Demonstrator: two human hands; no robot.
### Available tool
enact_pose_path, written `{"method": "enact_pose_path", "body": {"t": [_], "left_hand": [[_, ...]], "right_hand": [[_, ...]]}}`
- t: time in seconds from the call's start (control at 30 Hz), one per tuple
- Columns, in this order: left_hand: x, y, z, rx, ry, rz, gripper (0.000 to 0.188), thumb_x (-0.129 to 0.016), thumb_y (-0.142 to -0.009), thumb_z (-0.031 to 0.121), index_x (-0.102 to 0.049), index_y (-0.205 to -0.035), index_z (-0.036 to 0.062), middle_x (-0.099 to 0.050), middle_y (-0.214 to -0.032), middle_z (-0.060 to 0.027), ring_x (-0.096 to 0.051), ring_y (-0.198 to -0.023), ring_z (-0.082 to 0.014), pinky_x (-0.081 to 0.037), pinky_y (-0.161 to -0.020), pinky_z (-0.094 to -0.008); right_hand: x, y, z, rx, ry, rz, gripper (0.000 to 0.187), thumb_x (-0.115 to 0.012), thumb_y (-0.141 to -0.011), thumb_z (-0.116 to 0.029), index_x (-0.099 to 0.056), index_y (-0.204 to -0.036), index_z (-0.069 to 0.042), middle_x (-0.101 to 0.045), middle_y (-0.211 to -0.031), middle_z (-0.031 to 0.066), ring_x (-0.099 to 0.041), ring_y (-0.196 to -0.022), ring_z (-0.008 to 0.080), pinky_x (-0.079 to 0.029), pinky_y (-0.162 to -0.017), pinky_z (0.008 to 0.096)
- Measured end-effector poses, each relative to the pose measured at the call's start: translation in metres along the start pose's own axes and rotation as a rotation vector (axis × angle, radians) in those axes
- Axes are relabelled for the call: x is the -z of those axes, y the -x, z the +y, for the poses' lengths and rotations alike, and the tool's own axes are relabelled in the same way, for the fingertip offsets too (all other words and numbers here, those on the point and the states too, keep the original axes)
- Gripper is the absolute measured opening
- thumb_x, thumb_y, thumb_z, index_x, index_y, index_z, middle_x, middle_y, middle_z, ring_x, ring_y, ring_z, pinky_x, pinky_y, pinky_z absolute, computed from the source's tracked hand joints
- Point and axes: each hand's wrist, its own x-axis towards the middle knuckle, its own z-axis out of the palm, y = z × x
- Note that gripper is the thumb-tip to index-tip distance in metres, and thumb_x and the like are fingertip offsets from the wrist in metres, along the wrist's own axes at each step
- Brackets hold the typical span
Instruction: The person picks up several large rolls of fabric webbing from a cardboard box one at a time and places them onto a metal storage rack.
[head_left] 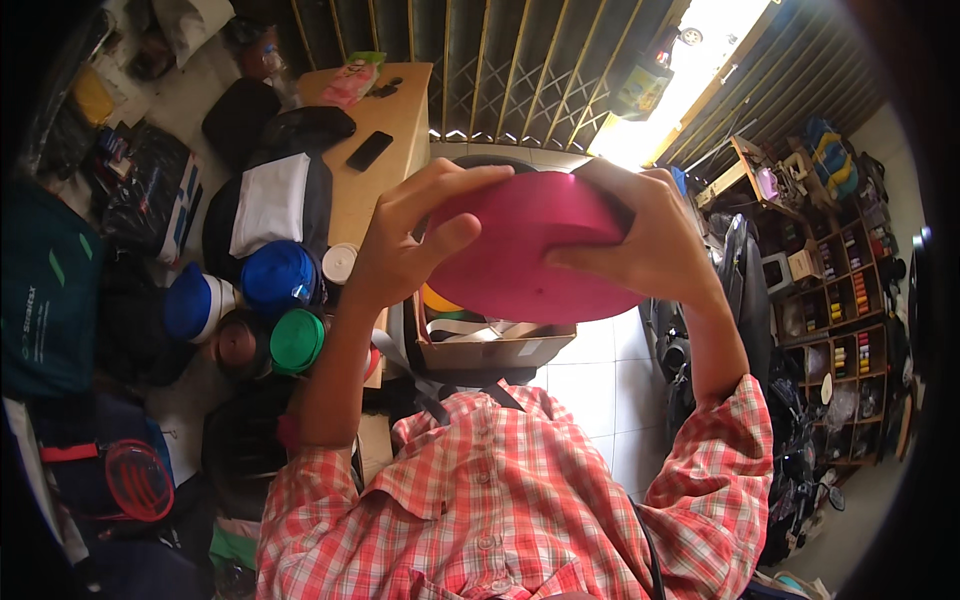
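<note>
Red-and-white plaid shirt [520, 500] fills the lower frame, nearest the lens, with both forearms rising out of its rolled sleeves. A large magenta roll of tape [530, 260] is held up at frame centre, above an open cardboard box [495, 345] and pale floor tiles [590, 390]. The roll is seen as a wide oval disc: its long axis runs roughly left to right, slightly down toward the right, and its flat face is tilted toward the camera (the core hole is not visible). The left hand [410, 240] is clamped on the roll's left rim, fingers curled over the top edge and thumb pressed across the face. The right hand [650, 245] is clamped on the right rim, fingers wrapped over the top and thumb laid along the face. Both hands are well apart, one at each end of the oval. Left of the left forearm, a cluster of spools is seen: a blue spool [280, 278], a green spool [297, 340], a white spool [340, 262]. A black phone [369, 150] lies on a wooden tabletop [395, 115] beyond. Shelves with small coloured spools [850, 320] stand at far right.
</note>
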Motion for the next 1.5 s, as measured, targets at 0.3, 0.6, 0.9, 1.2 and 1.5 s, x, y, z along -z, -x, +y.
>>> {"method": "enact_pose_path", "body": {"t": [0.3,0.6,0.9,1.2,1.5], "left_hand": [[-0.029,0.046,-0.036,0.46,0.188,0.38,0.041,-0.042,-0.102,0.036,-0.064,-0.101,0.0017,-0.057,-0.083,-0.0002,-0.051,-0.073,-0.0059,-0.04,-0.065,-0.0214],[-0.043,0.03,-0.037,0.293,0.501,0.467,0.045,-0.041,-0.1,0.043,-0.058,-0.107,0.0011,-0.049,-0.077,0.0021,-0.043,-0.066,-0.0053,-0.034,-0.057,-0.0207],[-0.082,0.012,-0.026,0.386,0.741,0.889,0.069,-0.03,-0.097,0.061,-0.038,-0.138,0.0054,-0.05,-0.131,-0.0057,-0.053,-0.114,-0.0185,-0.041,-0.099,-0.0342],[-0.029,-0.01,-0.015,0.336,0.464,0.79,0.051,-0.043,-0.099,0.046,-0.059,-0.111,-0.0005,-0.064,-0.099,-0.0064,-0.062,-0.087,-0.0119,-0.05,-0.076,-0.0259],[-0.013,-0.021,-0.015,0.269,0.014,0.47,0.049,-0.042,-0.101,0.042,-0.063,-0.107,-0.0022,-0.064,-0.094,-0.0055,-0.059,-0.084,-0.008,-0.046,-0.075,-0.0221]], "right_hand": [[0.019,0.006,0.019,-0.075,-0.189,0.183,0.041,-0.083,-0.063,-0.022,-0.066,-0.094,0.0,-0.068,-0.078,0.0094,-0.066,-0.067,0.0156,-0.052,-0.064,0.0298],[0.032,0.011,0.02,-0.115,-0.438,0.494,0.039,-0.081,-0.066,-0.009,-0.066,-0.1,0.0,-0.068,-0.085,0.0059,-0.064,-0.075,0.0133,-0.052,-0.07,0.0274],[0.005,0.007,0.015,-0.05,-0.662,0.786,0.034,-0.077,-0.071,-0.015,-0.065,-0.099,0.003,-0.065,-0.085,0.0045,-0.06,-0.075,0.0116,-0.047,-0.07,0.0244],[-0.028,0.018,0.04,-0.079,-0.888,0.512,0.04,-0.074,-0.073,-0.014,-0.053,-0.105,-0.001,-0.063,-0.091,0.0061,-0.059,-0.082,0.0114,-0.046,-0.078,0.0266],[-0.018,-0.005,0.033,-0.249,-0.565,0.415,0.036,-0.082,-0.066,-0.015,-0.064,-0.093,0.0,-0.068,-0.082,0.0091,-0.064,-0.073,0.0138,-0.052,-0.067,0.0272]]}}
